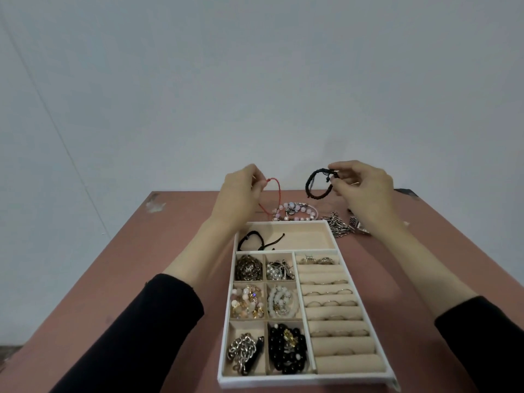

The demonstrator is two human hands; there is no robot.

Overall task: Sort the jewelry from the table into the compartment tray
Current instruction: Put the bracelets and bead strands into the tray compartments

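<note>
A white compartment tray with beige lining lies on the reddish table in front of me. My left hand is raised beyond the tray's far end, pinching a thin red cord bracelet that dangles toward the table. My right hand holds a black braided bracelet up by its knot. A pink and white bead bracelet and a pile of silver pieces lie on the table behind the tray. The long far compartment holds a black cord bracelet.
Six small compartments on the tray's left hold chains, pearls and black beads. Ring rolls on the right carry several rings. The table ends at a pale wall. A dark object sits at the far right edge.
</note>
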